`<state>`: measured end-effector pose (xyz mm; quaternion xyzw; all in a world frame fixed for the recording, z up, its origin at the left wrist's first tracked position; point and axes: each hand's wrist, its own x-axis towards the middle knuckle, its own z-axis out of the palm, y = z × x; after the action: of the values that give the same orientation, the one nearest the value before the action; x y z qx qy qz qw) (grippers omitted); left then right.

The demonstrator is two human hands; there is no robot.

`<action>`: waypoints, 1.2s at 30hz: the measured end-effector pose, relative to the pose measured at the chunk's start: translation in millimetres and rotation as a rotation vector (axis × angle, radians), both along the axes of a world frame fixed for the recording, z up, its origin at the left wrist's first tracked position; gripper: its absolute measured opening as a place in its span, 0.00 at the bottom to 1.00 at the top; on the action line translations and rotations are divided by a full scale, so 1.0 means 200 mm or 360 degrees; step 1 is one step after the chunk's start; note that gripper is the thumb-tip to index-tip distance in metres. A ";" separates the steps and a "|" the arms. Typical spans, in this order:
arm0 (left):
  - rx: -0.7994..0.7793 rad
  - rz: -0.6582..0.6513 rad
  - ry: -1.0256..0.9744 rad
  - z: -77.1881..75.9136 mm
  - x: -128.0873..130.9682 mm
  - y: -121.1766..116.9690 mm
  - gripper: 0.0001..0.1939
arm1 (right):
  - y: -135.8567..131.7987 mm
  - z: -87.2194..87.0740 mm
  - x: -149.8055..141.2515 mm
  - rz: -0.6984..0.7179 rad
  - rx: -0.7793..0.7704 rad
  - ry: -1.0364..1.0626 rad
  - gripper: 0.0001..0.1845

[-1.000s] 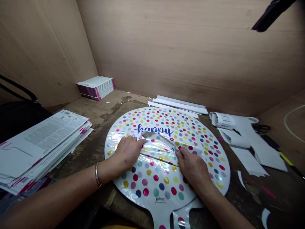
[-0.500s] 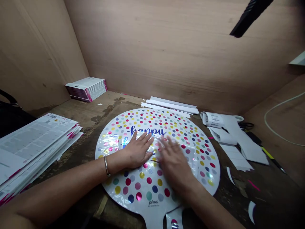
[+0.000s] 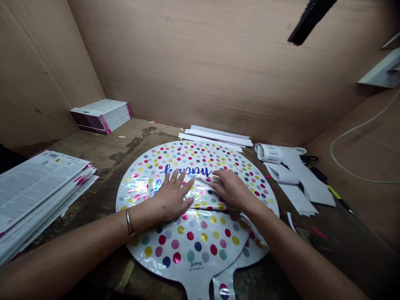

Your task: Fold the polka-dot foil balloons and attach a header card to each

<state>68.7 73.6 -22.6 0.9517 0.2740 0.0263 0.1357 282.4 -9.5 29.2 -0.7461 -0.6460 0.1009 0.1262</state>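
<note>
Left fingers point(image 3: 179, 180) spread apart flat on a folded polka-dot foil balloon point(image 3: 190, 237), right fingers point(image 3: 222, 182) close together pressing its fold, neither clamped

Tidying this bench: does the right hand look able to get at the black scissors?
Probably yes: the right hand lies on the foil balloon, and only flat paper sheets lie toward the scissors, so the way looks free.

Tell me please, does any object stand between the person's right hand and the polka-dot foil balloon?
Nothing visible stands between them: the right hand lies directly on the folded-over part of the polka-dot foil balloon, touching the foil.
</note>
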 end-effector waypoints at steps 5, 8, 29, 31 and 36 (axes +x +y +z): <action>0.0040 -0.0067 -0.0012 0.00 -0.01 0.01 0.31 | 0.29 0.02 -0.02 0.0020 -0.0335 0.0233 0.10; 0.0027 -0.0095 -0.0018 0.02 -0.03 0.03 0.32 | 0.29 0.04 0.00 -0.0013 -0.0506 0.0413 0.06; -0.0264 -0.0471 -0.0574 0.02 -0.20 -0.13 0.13 | -0.40 -0.06 -0.21 0.0608 -0.0062 -0.0054 0.29; -0.0327 -0.0416 -0.0643 0.01 -0.21 -0.13 0.18 | -0.40 -0.10 -0.24 0.0528 -0.0001 -0.0041 0.29; -0.0547 -0.0199 -0.0787 0.01 -0.21 -0.13 0.14 | -0.43 -0.14 -0.27 0.0314 0.0190 0.0194 0.22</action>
<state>27.3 46.9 -21.0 0.8946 0.1741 0.2022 0.3585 228.3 -94.7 0.2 -0.6626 -0.7121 0.1195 0.1989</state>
